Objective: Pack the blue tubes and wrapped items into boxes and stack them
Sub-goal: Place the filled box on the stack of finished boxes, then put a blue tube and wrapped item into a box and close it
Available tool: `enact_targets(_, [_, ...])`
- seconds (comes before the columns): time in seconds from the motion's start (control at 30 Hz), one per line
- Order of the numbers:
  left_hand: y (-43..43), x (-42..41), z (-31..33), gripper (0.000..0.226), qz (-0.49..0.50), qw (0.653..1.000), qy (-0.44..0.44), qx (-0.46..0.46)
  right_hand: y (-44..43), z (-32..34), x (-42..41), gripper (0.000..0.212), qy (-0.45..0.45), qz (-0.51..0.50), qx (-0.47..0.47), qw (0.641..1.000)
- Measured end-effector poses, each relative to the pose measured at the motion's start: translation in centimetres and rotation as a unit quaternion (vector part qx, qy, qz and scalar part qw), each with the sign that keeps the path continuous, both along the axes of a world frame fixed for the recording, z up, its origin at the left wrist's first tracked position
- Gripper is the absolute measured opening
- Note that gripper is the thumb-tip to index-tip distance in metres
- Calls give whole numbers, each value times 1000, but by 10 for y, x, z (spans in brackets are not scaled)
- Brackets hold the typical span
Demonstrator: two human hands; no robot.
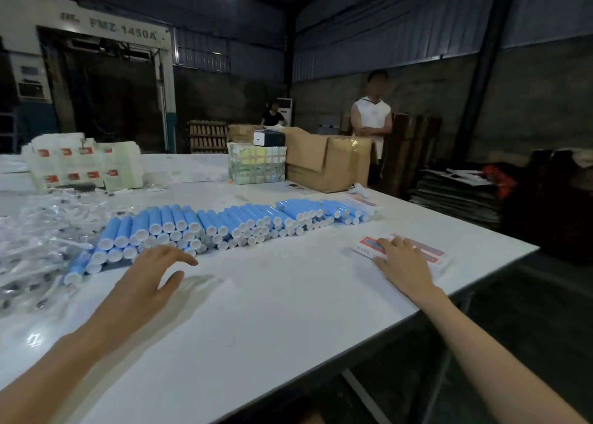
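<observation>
Left grip point(154, 272): fingers spread wide, holding nothing, poised above the table just short of the near ends of the blue plastic tubes with white round end caps point(224, 224).

Right grip point(402, 260): fingers straight, laid flat on a flattened white card box with red print point(430, 252) near the right edge of the smooth white table point(256, 321).

Tubes: a long bank, stacked in layers, lying across the middle of the table with the caps facing the near edge. Judged light, rigid, smooth-skinned and apt to roll. Best taken round the barrel, several together, from the top layer.

Clear film-wrapped items point(41, 231): a loose heap at the left edge. Judged soft, crinkly and slippery. Pinch by the film.

White packed boxes with red labels point(83, 163): stacked toward the far left corner, with flat faces and square edges.

Brown corrugated cardboard carton point(327, 160): at the far edge, one flap hanging open.
</observation>
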State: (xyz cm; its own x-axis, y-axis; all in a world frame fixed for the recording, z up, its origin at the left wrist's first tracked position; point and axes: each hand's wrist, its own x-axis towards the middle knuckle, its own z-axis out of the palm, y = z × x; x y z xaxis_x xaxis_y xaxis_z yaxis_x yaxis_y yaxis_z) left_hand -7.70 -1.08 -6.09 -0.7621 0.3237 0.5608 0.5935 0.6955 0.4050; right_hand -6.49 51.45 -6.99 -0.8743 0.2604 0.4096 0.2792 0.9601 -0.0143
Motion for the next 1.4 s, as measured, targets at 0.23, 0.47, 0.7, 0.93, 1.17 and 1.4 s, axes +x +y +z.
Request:
enact_targets(0.23, [0, 1, 2, 29, -14, 1000, 19, -6, 5, -1, 15, 43, 10, -52, 104, 993])
enact_targets(0.47, [-4, -4, -2, 29, -19, 999, 29, -10, 6, -3, 29, 40, 18, -80, 71, 994])
enact_targets(0.7, [-8, -12, -8, 31, -17, 999, 23, -20, -25, 9, 14, 33, 87, -32, 66, 993])
enact_targets(0.93, [-8, -10, -7, 26, 19, 999, 20, -15, -173, 42, -22, 16, 188, 195, -122, 955])
enact_targets(1.17, [-10, -6, -1, 22, 106, 994, -1, -11, -318, 45, -44, 34, 151, 353, -298, 874])
enact_targets(1.4, [-9, 5, 14, 23, 188, 979, -33, -75, -371, 3, -49, 33, 94, 410, -273, 865])
